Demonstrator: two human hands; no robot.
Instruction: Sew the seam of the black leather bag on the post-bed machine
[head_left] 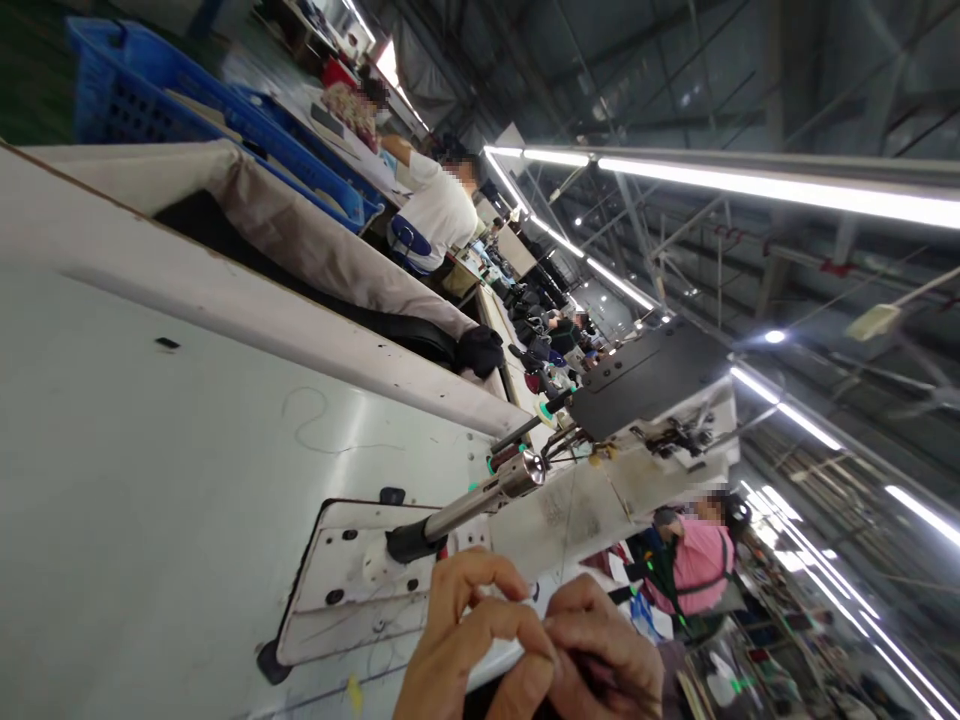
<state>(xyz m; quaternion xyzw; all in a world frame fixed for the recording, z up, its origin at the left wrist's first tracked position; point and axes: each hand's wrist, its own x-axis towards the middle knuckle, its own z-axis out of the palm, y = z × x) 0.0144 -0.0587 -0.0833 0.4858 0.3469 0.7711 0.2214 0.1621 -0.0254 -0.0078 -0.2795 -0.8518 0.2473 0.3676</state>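
Observation:
My left hand is at the bottom centre, fingers curled and pinched together. My right hand meets it fingertip to fingertip, also closed. A dark patch, maybe black material, shows below and between the hands; what the fingertips grip is too small or hidden to make out. Just beyond the hands stands an industrial sewing machine, its head tilted in the view. Its metal cylinder rises from a white base plate set in the pale tabletop.
A cloth-lined trough holding black material runs along the table's far side. Blue plastic crates stand beyond it. A loose thread lies on the tabletop. One person in white and another in pink sit nearby.

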